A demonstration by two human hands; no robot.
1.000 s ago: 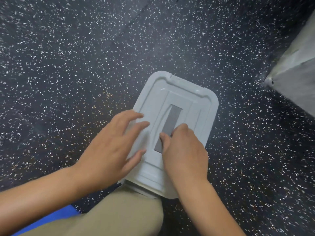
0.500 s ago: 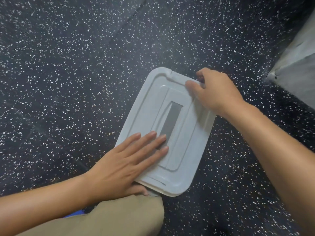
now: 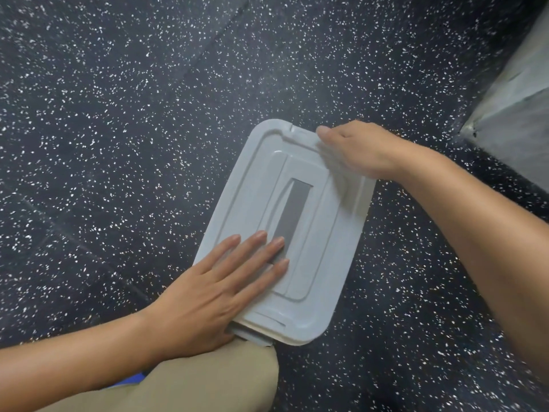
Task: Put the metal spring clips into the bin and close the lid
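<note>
A pale grey lid with a dark slot down its middle covers the bin, which stands on the speckled floor. A strip of the bin's rim shows under the lid's near edge. My left hand lies flat on the lid's near left part, fingers spread. My right hand presses on the far right corner, fingers curled over the lid's edge. No metal spring clips are visible; the lid hides the inside of the bin.
My knee in tan trousers sits right against the bin's near end. A grey block or wall base stands at the far right. Dark speckled floor surrounds the bin.
My right hand left the lid's near middle and went to the far right corner. My left hand flattened on the near part. Since half a second ago little has moved.
</note>
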